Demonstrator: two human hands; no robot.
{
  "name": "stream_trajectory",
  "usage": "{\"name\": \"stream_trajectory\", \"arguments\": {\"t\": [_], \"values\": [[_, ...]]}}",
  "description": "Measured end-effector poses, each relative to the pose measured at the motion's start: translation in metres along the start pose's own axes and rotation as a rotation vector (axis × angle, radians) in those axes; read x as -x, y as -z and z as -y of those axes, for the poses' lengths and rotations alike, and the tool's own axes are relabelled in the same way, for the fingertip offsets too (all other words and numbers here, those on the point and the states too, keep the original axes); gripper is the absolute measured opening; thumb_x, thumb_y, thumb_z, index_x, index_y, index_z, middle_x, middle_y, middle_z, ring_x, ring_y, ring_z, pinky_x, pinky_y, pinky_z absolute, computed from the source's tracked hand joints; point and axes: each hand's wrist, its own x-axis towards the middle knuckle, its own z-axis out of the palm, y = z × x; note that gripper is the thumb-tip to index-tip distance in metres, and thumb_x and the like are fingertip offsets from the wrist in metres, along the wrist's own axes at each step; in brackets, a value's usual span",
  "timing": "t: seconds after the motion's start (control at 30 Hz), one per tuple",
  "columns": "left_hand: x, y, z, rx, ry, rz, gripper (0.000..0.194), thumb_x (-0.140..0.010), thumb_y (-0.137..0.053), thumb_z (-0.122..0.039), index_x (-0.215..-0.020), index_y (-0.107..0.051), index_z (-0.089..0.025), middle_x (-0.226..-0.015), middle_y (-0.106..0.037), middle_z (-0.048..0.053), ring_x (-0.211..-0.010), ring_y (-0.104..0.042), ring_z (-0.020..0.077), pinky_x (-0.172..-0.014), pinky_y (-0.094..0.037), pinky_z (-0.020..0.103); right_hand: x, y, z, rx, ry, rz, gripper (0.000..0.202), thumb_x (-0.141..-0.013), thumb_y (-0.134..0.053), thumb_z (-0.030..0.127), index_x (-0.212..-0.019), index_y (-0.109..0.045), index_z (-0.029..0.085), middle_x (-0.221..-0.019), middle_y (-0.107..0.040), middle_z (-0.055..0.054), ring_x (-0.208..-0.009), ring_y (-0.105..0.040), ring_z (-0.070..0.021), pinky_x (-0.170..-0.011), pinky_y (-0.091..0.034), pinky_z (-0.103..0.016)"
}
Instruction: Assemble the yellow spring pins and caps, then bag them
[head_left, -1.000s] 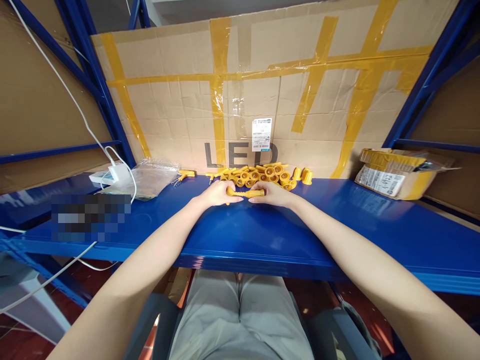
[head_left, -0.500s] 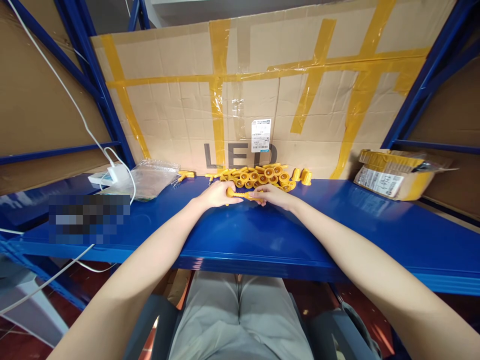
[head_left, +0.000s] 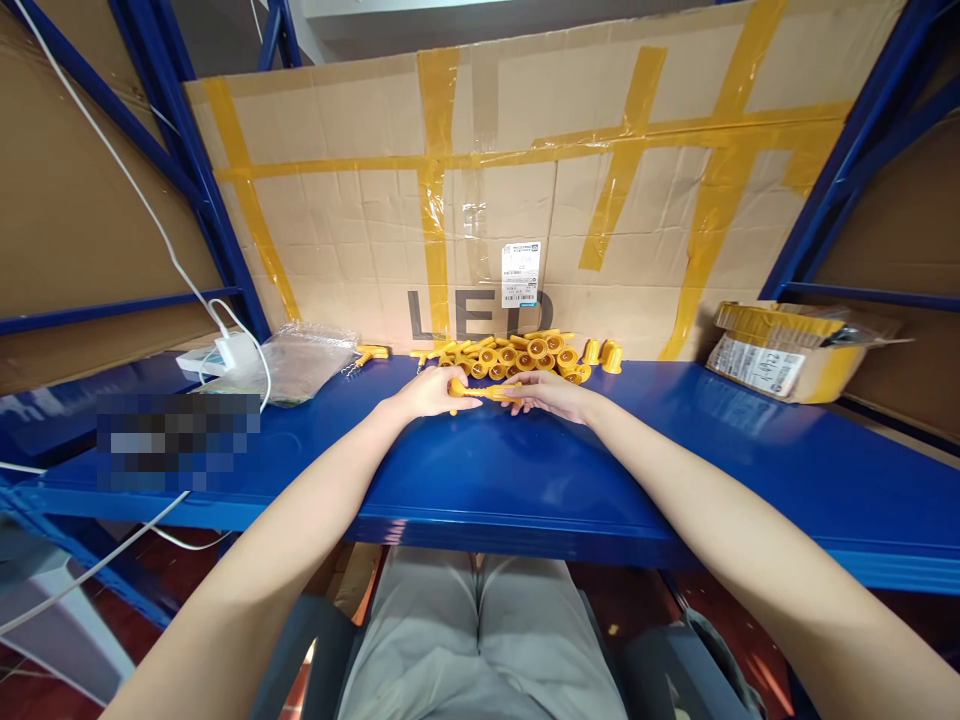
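My left hand (head_left: 433, 393) is closed on the left end of a slim yellow plastic piece (head_left: 487, 392), just above the blue shelf. The fingers of my right hand (head_left: 551, 392) are closed round its right end, partly hiding it. Right behind both hands lies a pile of yellow parts (head_left: 537, 348), many with round cup-like openings facing me. Two yellow caps (head_left: 611, 357) stand to the right of the pile. Left of it, a yellow piece with a metal coil (head_left: 371, 353) lies by a clear plastic bag (head_left: 304, 362).
A taped cardboard sheet (head_left: 360, 240) stands behind the blue shelf (head_left: 525, 480). An open cardboard box (head_left: 787, 355) sits at the right. At the left are a white plug (head_left: 236, 350) with cables and a blurred dark object (head_left: 180, 440).
My right hand has shifted slightly, its fingers a little straighter on the piece, and more of the yellow piece shows between my hands. The view has tilted very slightly.
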Motion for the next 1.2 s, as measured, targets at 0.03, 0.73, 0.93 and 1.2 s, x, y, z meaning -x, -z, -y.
{"name": "stream_trajectory", "arguments": {"t": [0.03,0.73,0.93,1.2], "values": [[0.000,0.000,0.002,0.024,-0.005,0.010,0.047,-0.069,-0.062,-0.063,-0.085,-0.060,-0.019,-0.059,-0.061,-0.001,-0.059,-0.057,0.0169,-0.057,-0.038,0.026,0.000,0.000,0.000,-0.032,-0.015,-0.017,0.016,-0.072,-0.073,0.023,-0.083,-0.066,0.013,-0.081,-0.070,-0.005,-0.063,-0.061,-0.0088,-0.052,-0.043,-0.018],[0.000,0.000,0.021,-0.084,0.139,0.007,0.042,-0.081,-0.054,-0.040,-0.114,-0.064,-0.015,-0.085,-0.069,0.006,-0.075,-0.064,0.0211,-0.071,-0.049,0.030,-0.023,0.018,0.061,-0.329,0.271,-0.680,0.014,-0.074,-0.063,0.007,-0.078,-0.055,0.018,-0.074,-0.066,0.000,-0.061,-0.064,-0.0109,-0.060,-0.052,-0.024],[0.001,0.001,0.019,-0.065,0.133,0.046,0.040,-0.082,-0.053,-0.039,-0.108,-0.068,-0.013,-0.087,-0.070,0.007,-0.074,-0.065,0.0206,-0.070,-0.049,0.030,-0.062,0.017,0.060,0.247,0.407,-0.849,0.018,-0.072,-0.057,0.009,-0.087,-0.056,0.018,-0.090,-0.063,-0.003,-0.078,-0.060,-0.0158,-0.076,-0.050,-0.032],[0.000,0.002,0.019,-0.068,0.131,0.048,0.038,-0.081,-0.053,-0.039,-0.105,-0.070,-0.014,-0.083,-0.071,0.006,-0.071,-0.064,0.0196,-0.069,-0.049,0.028,-0.097,-0.015,0.042,1.104,0.471,-0.656,0.031,-0.082,-0.040,0.006,-0.108,-0.055,0.012,-0.112,-0.059,-0.014,-0.099,-0.056,-0.0239,-0.085,-0.044,-0.035]]}}
